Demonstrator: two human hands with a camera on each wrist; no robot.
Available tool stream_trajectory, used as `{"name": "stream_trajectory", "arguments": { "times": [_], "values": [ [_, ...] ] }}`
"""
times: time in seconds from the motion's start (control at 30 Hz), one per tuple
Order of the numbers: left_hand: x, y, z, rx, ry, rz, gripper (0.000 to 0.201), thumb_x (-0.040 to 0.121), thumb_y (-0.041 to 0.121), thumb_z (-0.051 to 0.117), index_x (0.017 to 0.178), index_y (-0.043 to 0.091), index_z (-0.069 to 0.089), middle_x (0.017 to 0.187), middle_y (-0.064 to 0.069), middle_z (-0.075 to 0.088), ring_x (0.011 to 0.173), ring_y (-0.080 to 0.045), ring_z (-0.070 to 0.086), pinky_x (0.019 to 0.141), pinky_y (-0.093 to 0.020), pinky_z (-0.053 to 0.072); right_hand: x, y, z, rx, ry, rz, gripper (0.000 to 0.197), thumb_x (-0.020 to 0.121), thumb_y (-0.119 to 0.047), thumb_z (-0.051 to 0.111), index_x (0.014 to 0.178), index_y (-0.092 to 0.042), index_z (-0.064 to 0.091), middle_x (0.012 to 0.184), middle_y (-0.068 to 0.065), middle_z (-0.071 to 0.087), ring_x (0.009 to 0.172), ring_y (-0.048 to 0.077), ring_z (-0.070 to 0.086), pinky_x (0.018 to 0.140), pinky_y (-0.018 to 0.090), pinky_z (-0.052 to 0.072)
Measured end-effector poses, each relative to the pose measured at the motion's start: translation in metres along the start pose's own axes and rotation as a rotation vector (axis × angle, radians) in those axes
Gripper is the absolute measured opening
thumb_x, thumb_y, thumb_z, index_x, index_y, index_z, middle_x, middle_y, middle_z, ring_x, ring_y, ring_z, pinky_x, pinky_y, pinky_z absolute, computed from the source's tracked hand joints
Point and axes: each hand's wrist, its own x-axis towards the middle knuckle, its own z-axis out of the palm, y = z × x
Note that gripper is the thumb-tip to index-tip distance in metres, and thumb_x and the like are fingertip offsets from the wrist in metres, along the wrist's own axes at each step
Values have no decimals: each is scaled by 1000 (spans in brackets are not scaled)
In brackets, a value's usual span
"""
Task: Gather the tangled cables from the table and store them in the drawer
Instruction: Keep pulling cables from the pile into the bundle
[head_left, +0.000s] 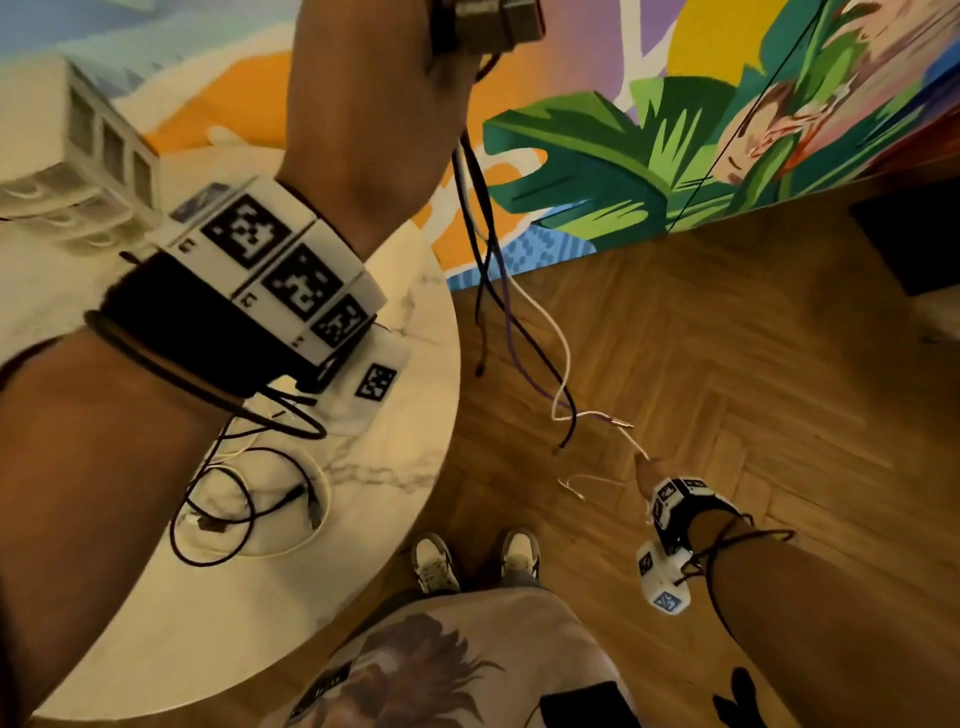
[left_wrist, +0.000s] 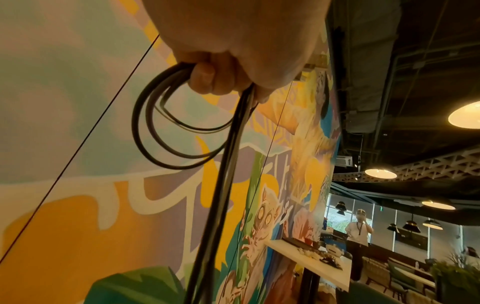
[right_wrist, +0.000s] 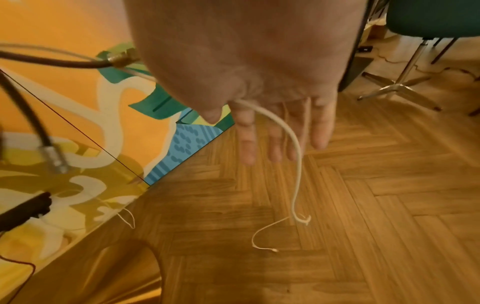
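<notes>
Black, purple and white cables (head_left: 485, 249) are held up high in a bunch by the left hand (head_left: 379, 104), whose fingers (left_wrist: 207, 78) are curled tight around them. A few loops are seen by the fist, and long ends hang down over the wooden floor (head_left: 727, 364). One thin white cable (right_wrist: 291, 131) is caught between the thumb and palm of the right hand (right_wrist: 259, 82), while the other fingers are kept straight and a little apart. More cables (head_left: 244, 499) are left in a messy pile on the marble table (head_left: 395, 467). No drawer can be seen, so much of the job looks undone.
</notes>
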Motion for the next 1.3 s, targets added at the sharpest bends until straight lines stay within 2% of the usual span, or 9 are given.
{"name": "stream_trajectory", "arguments": {
  "times": [0.07,0.2,0.3,0.43,0.63,0.9,1.0,1.13,1.3],
  "values": [
    [-7,8,2,33,-40,12,32,92,23,39,95,5,65,81,-12,61,73,-21,51,66,-27,32,5,8,-3,-90,-56,-3,40,102,-22,36,128,4,50,129,24,54,121,37,50,100,38,39],
    [-27,17,6,-9,-158,-64,22,91,18,45,87,9,64,65,3,47,57,-13,31,50,-22,20,13,14,4,-174,-162,-52,34,95,-32,51,116,-6,60,107,15,62,90,27,57,92,40,47],
    [-38,22,16,-37,-236,-87,20,91,18,47,92,12,66,64,4,48,53,-19,35,48,-23,18,-9,-18,-3,-223,-109,-215,34,94,-34,54,125,-23,49,123,8,54,103,29,53,93,39,44],
    [-49,20,30,-30,-346,-73,25,89,23,46,99,11,66,77,-9,67,66,-32,55,56,-26,23,-80,-101,-56,540,298,-502,40,88,-22,57,128,-14,53,131,6,54,116,22,54,96,31,45],
    [-62,26,45,-29,-395,-105,19,88,20,49,97,12,64,80,-12,69,71,-37,58,58,-30,29,-198,-196,-114,737,-221,-1124,32,86,-7,54,118,-16,56,113,-6,63,106,4,61,91,22,50],
    [-54,9,36,-125,-363,-262,31,90,34,52,80,8,66,78,-12,70,75,-30,64,63,-37,45,-161,-195,-101,731,248,-708,43,97,-33,49,57,-18,43,52,-4,39,41,6,34,43,22,28],
    [-35,-2,19,-214,-217,-343,34,90,41,52,77,13,67,74,-16,68,71,-34,61,68,-46,48,-119,-150,-94,447,414,-504,45,95,-33,50,54,-17,42,55,3,46,51,20,43,49,29,31],
    [-32,3,19,-271,-229,-380,36,92,38,53,66,15,60,70,-19,65,67,-35,58,65,-45,46,-88,-112,-60,3,202,-362,21,85,-32,60,71,-17,54,73,11,58,75,33,58,63,34,42],
    [-67,28,46,-611,-438,-555,33,91,26,61,59,23,58,47,11,54,47,-6,48,54,-18,39,-120,-151,-70,169,186,-758,74,71,-56,73,134,-31,44,134,-6,48,126,12,45,105,33,38]
  ]
}}
